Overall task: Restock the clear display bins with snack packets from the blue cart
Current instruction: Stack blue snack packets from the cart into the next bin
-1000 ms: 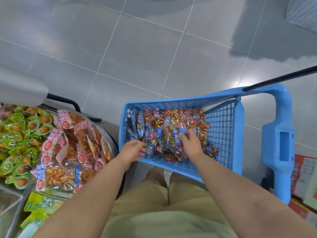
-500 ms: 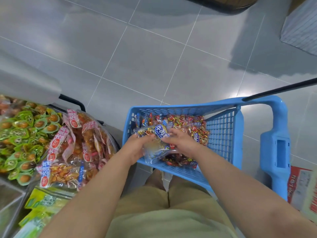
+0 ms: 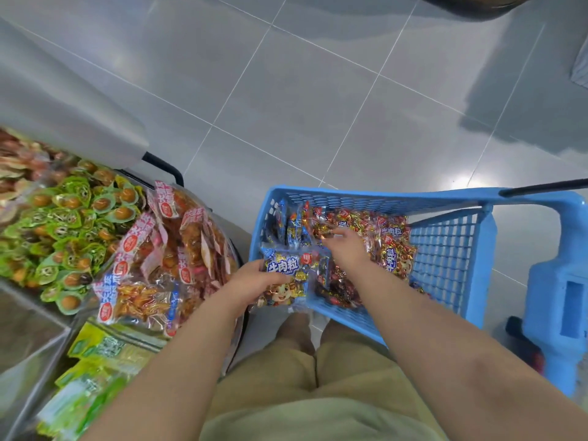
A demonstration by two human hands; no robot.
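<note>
At near-left corner of blue cart [image 3: 445,249], gripping snack packet [image 3: 283,281] with left hand [image 3: 249,286] fingers.
Likely light, crinkly, slippery; pinch an edge. Right hand [image 3: 348,249] fingers loose.

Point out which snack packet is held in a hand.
The blue-labelled packet with the cartoon face, gripped by the left hand at the near left corner of the blue cart. The other packets lie loose in the cart.
</note>
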